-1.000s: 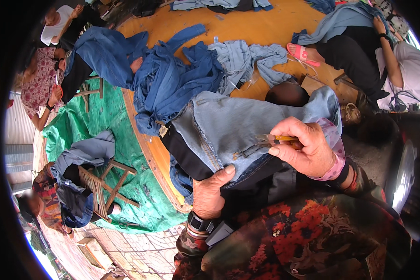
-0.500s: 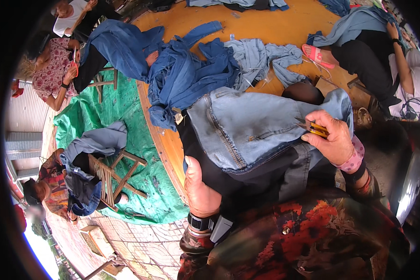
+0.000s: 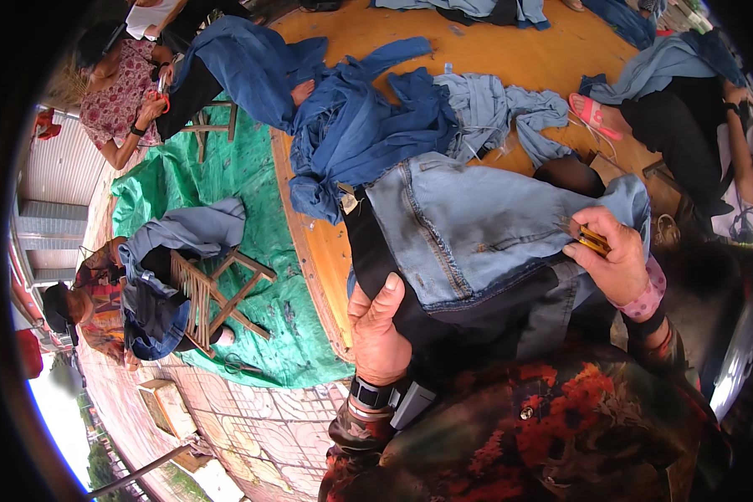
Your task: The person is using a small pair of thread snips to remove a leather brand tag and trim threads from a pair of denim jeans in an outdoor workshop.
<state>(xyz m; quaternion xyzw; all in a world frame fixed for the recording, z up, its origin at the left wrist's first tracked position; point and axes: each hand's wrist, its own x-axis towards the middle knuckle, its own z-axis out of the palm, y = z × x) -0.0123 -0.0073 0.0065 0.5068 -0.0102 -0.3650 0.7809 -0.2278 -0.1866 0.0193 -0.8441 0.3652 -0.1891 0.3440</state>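
Observation:
Across my lap lies a light-blue denim garment [image 3: 485, 222] with a thick frayed seam and a dark patch beside it. My right hand [image 3: 615, 255] is closed around yellow-handled thread snips [image 3: 594, 241], held over the garment's right part. The blades are blurred and hard to make out against the denim. At the garment's lower left is my left hand [image 3: 382, 339], its thumb stretched up and apart from the finger that shows, next to black cloth [image 3: 372, 243]. Its other fingers are mostly hidden, and I see nothing held in it.
Darker blue denim [image 3: 368, 125] and pale denim [image 3: 494, 105] are heaped on an orange-brown board [image 3: 510, 50] ahead. Left of it, a wooden folding stool [image 3: 226, 297] and scissors [image 3: 241, 365] rest on green sheeting [image 3: 284, 335]. Several people sit around with denim pieces.
The view has shifted, so the scene sits further right. My left thumb leans nearer the garment and a finger now shows beside it. The snips' blades, clear before, are now blurred near the denim.

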